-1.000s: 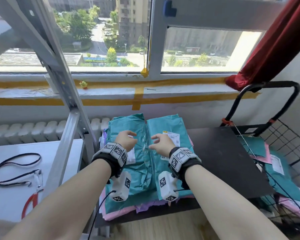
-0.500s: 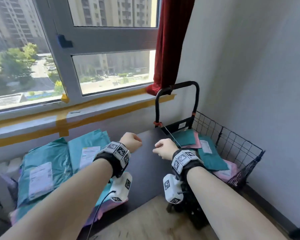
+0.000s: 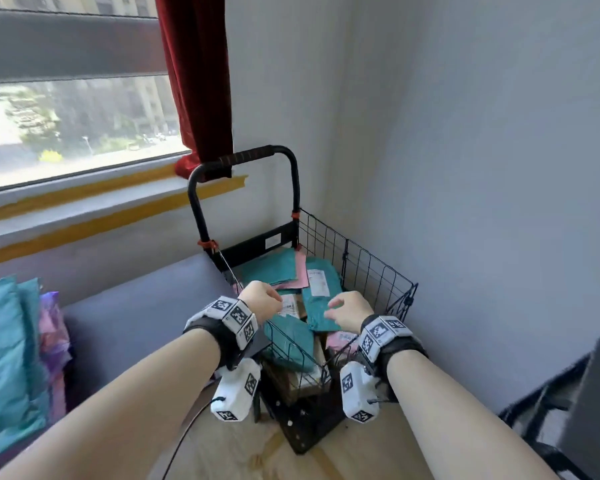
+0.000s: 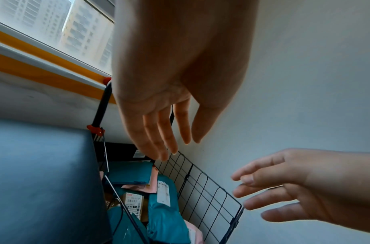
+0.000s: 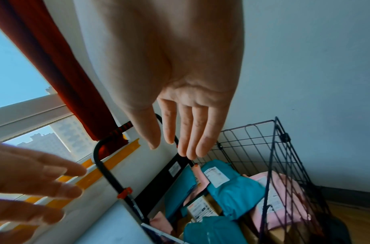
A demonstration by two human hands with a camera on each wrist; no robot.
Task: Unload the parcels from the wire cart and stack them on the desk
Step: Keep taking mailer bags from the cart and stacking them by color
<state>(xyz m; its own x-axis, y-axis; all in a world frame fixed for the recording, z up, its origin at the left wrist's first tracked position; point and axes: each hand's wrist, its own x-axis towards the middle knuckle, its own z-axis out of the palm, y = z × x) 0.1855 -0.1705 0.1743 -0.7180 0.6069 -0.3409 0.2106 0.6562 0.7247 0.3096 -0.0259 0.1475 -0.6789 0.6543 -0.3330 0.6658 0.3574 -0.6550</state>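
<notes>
While both arms reached out over the wire cart [image 3: 357, 268], neither hand had hold of anything. The left hand [image 3: 261, 302] hung above the cart's near-left corner, its fingers [image 4: 158, 132] straight and loosely together, pointing down toward the parcels with air below the tips. The right hand [image 3: 349, 311] hovered just beside it over the cart's middle, fingers [image 5: 192, 130] likewise extended and slightly spread, clear of the bags beneath.

Inside the cart lay a jumble of parcels: a teal mailer with a white label [image 3: 321, 282] toward the back right, another teal mailer [image 3: 271, 270] flat against the back panel, a pink mailer [image 3: 301, 271] wedged between those two, and a brown box with a barcode label [image 4: 133, 203] lower down near the left side. More teal bags [image 3: 288, 341] sat at the front, and a pale pink mailer [image 5: 277, 198] pressed against the right-hand mesh. The cart stood on the wooden floor [image 3: 257, 459] in the corner, its black handle [image 3: 246, 157] rising in front of the red curtain [image 3: 198, 81] and the windowsill edged with yellow tape [image 3: 84, 194].

Directly left of the cart, touching or nearly touching its frame, was the dark counter [image 3: 136, 313]. At the counter's far left edge sat a stack of teal parcels [image 3: 4, 358] over pink and purple ones [image 3: 54, 341].
</notes>
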